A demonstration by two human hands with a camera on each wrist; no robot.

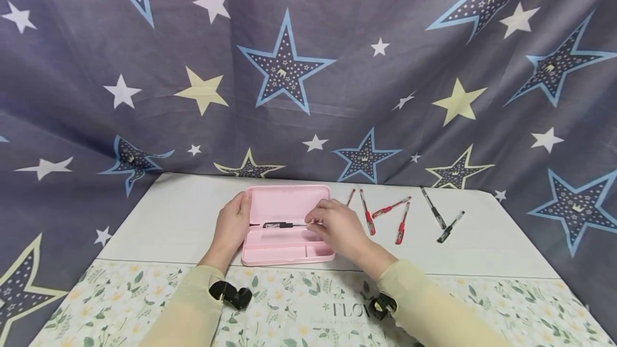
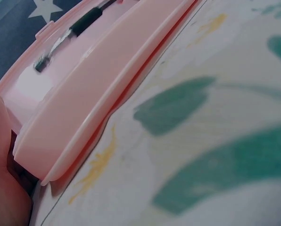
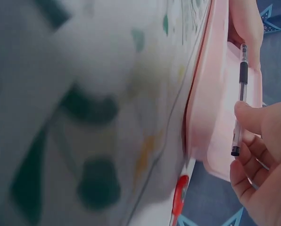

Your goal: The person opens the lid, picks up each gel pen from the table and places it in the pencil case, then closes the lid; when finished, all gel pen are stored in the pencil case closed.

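A pink pencil case [image 1: 275, 255] lies with its lid raised toward the back, a small divided compartment along its front. My left hand [image 1: 233, 225] grips the case at its left end, thumb up by the lid. Between thumb and fingers my right hand [image 1: 337, 225] pinches a black gel pen [image 1: 278, 225] near one end, holding it level over the case. In the right wrist view the clear barrel and black grip of the pen [image 3: 243, 73] show in front of the pink lid [image 3: 231, 84].
To the right on the white table lie several red pens [image 1: 367, 213] and two black pens [image 1: 434, 208]. A floral cloth [image 1: 279, 304] covers the front of the table. Behind it hangs a dark curtain [image 1: 337, 100] with stars.
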